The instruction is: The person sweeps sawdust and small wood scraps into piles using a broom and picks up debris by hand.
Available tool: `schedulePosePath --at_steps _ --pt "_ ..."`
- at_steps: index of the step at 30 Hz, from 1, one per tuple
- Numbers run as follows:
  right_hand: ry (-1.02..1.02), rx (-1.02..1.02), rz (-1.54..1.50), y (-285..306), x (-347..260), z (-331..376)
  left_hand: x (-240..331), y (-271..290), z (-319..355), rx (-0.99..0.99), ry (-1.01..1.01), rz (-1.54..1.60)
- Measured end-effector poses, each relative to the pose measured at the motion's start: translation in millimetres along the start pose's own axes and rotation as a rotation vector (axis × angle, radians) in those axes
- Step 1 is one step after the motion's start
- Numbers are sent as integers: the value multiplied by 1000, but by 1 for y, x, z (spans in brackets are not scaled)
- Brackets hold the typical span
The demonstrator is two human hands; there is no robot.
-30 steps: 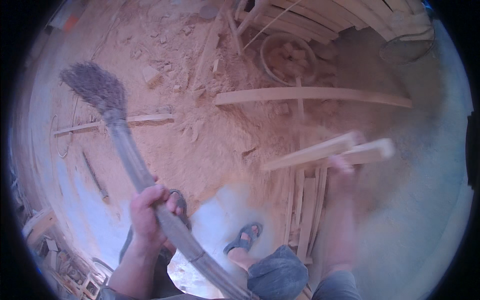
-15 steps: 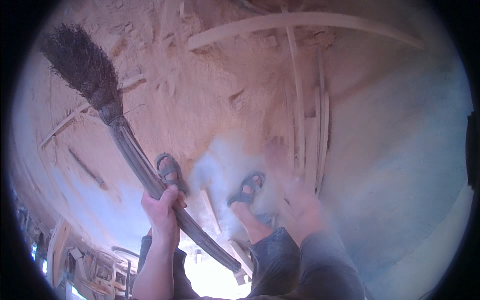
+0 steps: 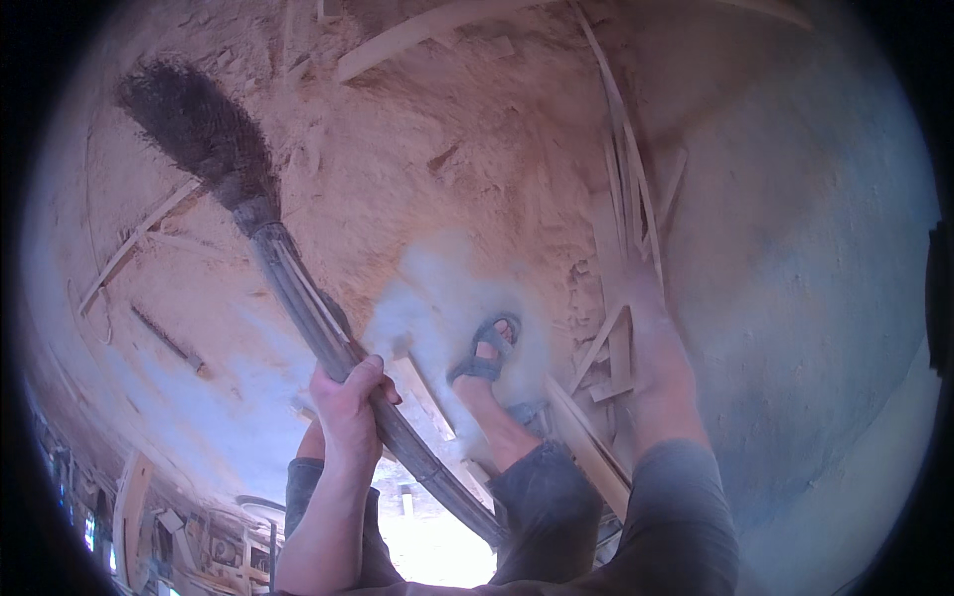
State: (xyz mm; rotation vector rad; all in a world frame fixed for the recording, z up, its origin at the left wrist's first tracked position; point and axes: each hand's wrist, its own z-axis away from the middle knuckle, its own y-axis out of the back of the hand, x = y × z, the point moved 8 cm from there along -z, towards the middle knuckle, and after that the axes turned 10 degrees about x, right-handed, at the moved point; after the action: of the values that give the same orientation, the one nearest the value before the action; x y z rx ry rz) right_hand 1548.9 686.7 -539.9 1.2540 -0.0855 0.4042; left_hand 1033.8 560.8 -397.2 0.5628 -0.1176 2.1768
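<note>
My left hand (image 3: 350, 399) is closed around the handle of a twig broom (image 3: 313, 308). The handle slants from the upper left down toward my legs, and the dark bristle head (image 3: 204, 129) is raised at the upper left. My right arm reaches forward on the right. Motion smears my right hand (image 3: 644, 290), which is at the lower ends of several long thin wood strips (image 3: 624, 169). Its fingers do not show clearly enough to tell whether they grip the strips.
Sawdust covers much of the floor (image 3: 397, 189). A long board (image 3: 437, 35) lies at the top, and wood offcuts (image 3: 596, 452) lie by my right leg. A short slat (image 3: 425, 397) is near my sandalled foot (image 3: 487, 348). Another thin strip (image 3: 139, 243) lies left.
My right hand has moved to the right, to the ends of the wood strips, which now lie at a different slant. The broom, still in my left hand, has shifted slightly right in view.
</note>
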Motion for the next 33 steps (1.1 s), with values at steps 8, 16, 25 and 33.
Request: schedulePosePath --at_steps 8,16,25,33 --pt "-270 -461 -1247 134 -233 85 -37 38 -6 -82 108 -144" --pt "-641 -585 -1486 340 -295 339 -86 -36 78 -263 245 -454" --pt "-987 -469 -1460 202 -217 261 -79 -22 136 -549 -227 -553" --pt "-560 -517 -1409 291 -279 295 -38 358 169 287 -159 -805"
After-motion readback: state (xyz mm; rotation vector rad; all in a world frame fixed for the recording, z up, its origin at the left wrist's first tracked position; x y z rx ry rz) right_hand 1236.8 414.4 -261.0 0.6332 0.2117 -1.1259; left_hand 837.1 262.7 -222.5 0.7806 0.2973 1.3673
